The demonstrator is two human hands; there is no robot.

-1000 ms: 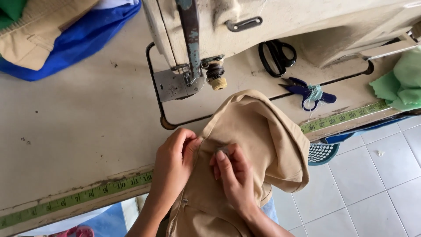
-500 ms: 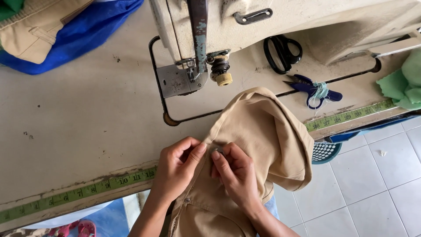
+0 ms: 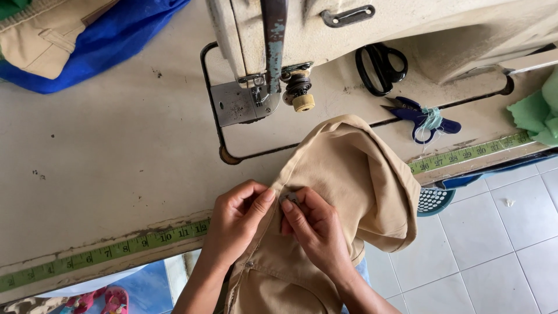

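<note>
A tan garment (image 3: 349, 174) drapes over the front edge of the sewing table (image 3: 104, 174) and down toward my lap. My left hand (image 3: 235, 224) pinches the garment's edge at its seam. My right hand (image 3: 317, 229) pinches the cloth right beside it, thumb and forefinger on a small grey metal piece (image 3: 289, 199), possibly a zipper pull. The two hands nearly touch. The sewing machine (image 3: 279, 52) stands just beyond, its presser foot and needle plate (image 3: 238, 104) above and left of the garment.
Black scissors (image 3: 381, 67) and small blue thread snips (image 3: 421, 116) lie on the machine bed to the right. Blue and tan cloth (image 3: 70, 40) is piled at the far left, green cloth (image 3: 537, 110) at the right edge. A measuring tape (image 3: 116, 253) runs along the table front. Tiled floor (image 3: 494, 244) lies lower right.
The view has shifted slightly, so the machine and table sit higher and further right. My hands stay on the same spot of the garment, the fingers working in small movements at the seam.
</note>
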